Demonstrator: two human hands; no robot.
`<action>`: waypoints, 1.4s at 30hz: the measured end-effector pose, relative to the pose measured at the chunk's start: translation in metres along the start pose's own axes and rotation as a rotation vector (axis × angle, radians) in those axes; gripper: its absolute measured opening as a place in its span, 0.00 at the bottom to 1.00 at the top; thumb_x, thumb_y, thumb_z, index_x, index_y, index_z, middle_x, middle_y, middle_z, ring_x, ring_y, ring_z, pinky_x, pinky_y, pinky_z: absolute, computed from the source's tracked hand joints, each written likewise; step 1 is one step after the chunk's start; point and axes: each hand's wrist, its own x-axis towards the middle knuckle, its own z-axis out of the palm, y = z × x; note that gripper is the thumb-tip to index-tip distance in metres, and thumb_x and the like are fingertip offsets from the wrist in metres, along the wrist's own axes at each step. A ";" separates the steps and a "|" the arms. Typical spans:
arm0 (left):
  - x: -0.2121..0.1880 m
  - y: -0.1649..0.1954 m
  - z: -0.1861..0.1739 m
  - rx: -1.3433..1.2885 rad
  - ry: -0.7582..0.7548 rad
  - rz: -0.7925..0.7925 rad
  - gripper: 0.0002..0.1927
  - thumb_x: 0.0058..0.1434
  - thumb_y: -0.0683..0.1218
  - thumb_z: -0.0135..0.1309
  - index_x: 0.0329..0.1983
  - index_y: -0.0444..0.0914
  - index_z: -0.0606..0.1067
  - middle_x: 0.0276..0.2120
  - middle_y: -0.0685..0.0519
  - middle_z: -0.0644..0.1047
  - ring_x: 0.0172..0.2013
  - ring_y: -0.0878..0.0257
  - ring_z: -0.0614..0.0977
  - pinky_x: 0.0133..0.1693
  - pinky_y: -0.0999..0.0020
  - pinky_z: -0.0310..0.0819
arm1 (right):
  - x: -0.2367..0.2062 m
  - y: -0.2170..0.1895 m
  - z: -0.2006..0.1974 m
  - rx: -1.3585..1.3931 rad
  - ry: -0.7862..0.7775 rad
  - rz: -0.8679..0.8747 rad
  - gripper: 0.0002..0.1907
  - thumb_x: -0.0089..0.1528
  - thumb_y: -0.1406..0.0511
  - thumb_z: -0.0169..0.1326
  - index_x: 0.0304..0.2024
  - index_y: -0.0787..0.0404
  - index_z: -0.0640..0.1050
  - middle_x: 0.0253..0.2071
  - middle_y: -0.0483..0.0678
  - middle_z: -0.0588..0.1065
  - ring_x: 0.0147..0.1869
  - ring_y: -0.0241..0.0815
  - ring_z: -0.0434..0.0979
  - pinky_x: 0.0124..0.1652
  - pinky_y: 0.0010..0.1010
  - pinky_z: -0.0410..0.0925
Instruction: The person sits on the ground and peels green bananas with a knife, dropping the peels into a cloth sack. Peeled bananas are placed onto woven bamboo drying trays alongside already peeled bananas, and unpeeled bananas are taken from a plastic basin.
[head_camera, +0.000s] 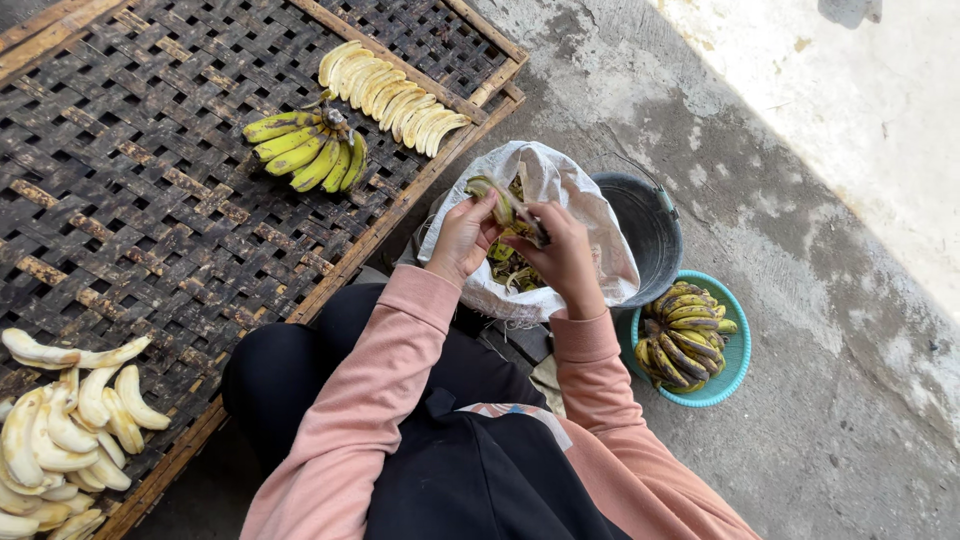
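woven bamboo tray fills the frame from 9 to 12 o'clock. on it: pile of peeled bananas at 8 o'clock, row of peeled bananas at 12, unpeeled yellow-green bunch just beside that row. white sack at centre, holding peels. dark bucket touching sack at 3 o'clock. teal basin at 4 o'clock with spotted bananas. left hand and right hand over the sack mouth, fingers closed on one banana, skin partly off.
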 end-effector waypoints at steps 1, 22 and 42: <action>0.003 -0.002 -0.005 -0.041 0.016 -0.002 0.12 0.72 0.45 0.51 0.55 0.35 0.72 0.47 0.47 0.79 0.45 0.60 0.85 0.48 0.66 0.84 | -0.002 -0.003 0.003 -0.008 0.028 0.000 0.17 0.56 0.67 0.67 0.44 0.66 0.77 0.36 0.53 0.76 0.36 0.51 0.79 0.36 0.35 0.71; -0.014 0.024 0.019 0.188 -0.271 -0.068 0.18 0.73 0.48 0.51 0.65 0.42 0.73 0.47 0.58 0.80 0.44 0.70 0.80 0.47 0.70 0.76 | -0.013 0.102 -0.019 0.652 0.904 0.510 0.02 0.70 0.70 0.49 0.41 0.61 0.73 0.29 0.42 0.73 0.20 0.28 0.67 0.18 0.21 0.64; -0.015 0.010 0.030 0.490 -0.093 -0.024 0.22 0.71 0.55 0.47 0.62 0.38 0.68 0.57 0.54 0.69 0.55 0.66 0.77 0.56 0.63 0.80 | -0.001 0.029 0.011 1.026 0.338 0.466 0.07 0.70 0.64 0.55 0.41 0.62 0.75 0.24 0.41 0.70 0.23 0.28 0.69 0.22 0.20 0.63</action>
